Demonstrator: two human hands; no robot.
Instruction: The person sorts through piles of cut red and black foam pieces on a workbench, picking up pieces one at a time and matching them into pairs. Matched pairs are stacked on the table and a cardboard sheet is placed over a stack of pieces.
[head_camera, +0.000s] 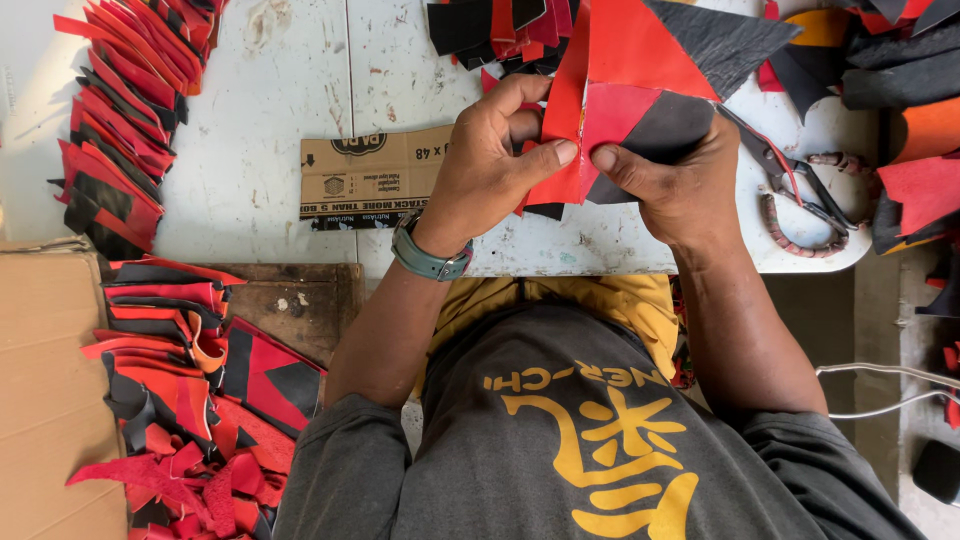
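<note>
Red-black piece (620, 120): stitched leather panels, held up over the white tabletop (260, 150).
Left hand (490, 165): wrist bent, thumb pinching the panel's lower edge, grip closed.
Right hand (680, 185): thumb pressing beside it, grip closed.
Scissors (800, 195): lying just right.

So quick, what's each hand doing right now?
Left hand: closed, pinching the red and black patchwork piece.
Right hand: closed, pinching the same piece from the other side.
</note>
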